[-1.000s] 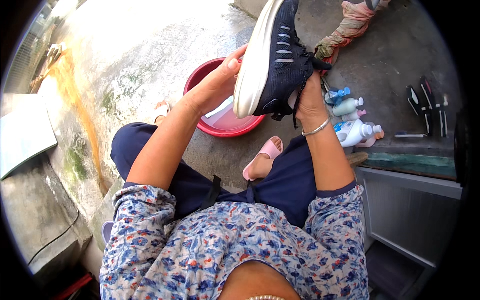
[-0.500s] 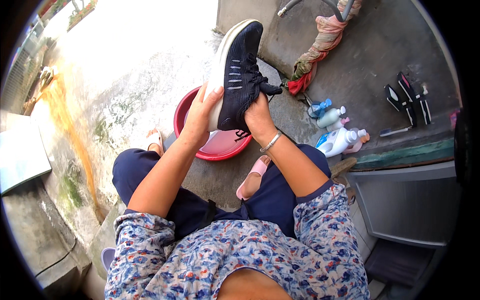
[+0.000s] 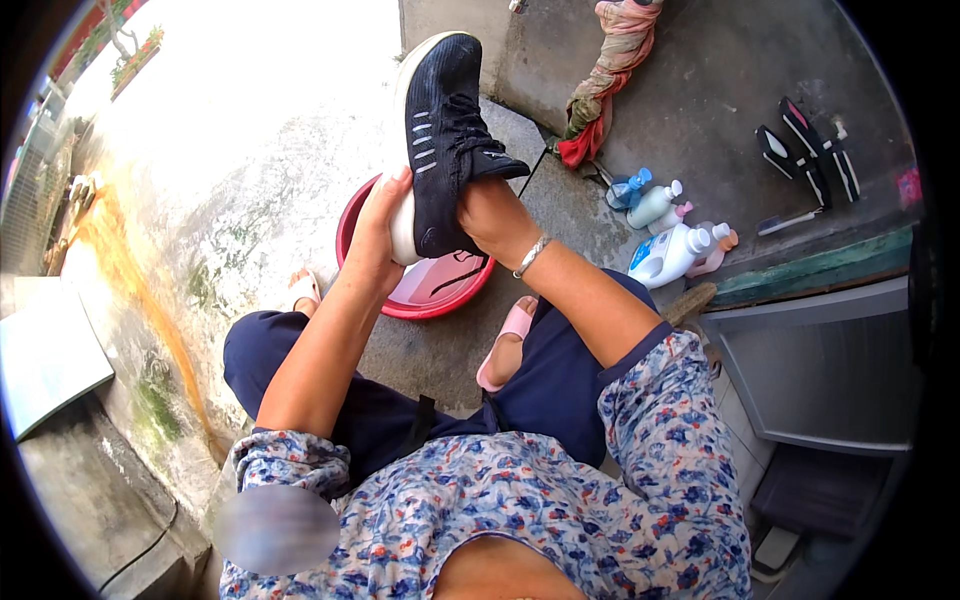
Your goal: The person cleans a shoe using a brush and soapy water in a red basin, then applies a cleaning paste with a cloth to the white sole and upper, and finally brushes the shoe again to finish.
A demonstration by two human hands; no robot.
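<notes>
A black knit sneaker point(image 3: 440, 150) with a white sole is held up in front of me, toe pointing away. My left hand point(image 3: 378, 228) grips the white sole near the heel from the left side. My right hand point(image 3: 497, 222) reaches in at the ankle opening, its fingers mostly hidden by the shoe. Dark laces cross the top, and grey stripes mark the side. Below the heel, between my feet, stands a red basin point(image 3: 425, 309) with a pale inside. A dark strip shows in it, but I cannot tell what it is.
Several bottles, including a white jug point(image 3: 668, 255), stand on the right. Beyond them, black-handled brushes point(image 3: 805, 150) lie on a grey slab point(image 3: 730, 110). A twisted cloth point(image 3: 610, 70) hangs over its far part. A grey metal panel point(image 3: 815, 370) is near my right side.
My hands have carried the sneaker slightly left and tilted it, so its grey side stripes sit at a different angle. The whole view has shifted a little too. Both hands keep their hold.
</notes>
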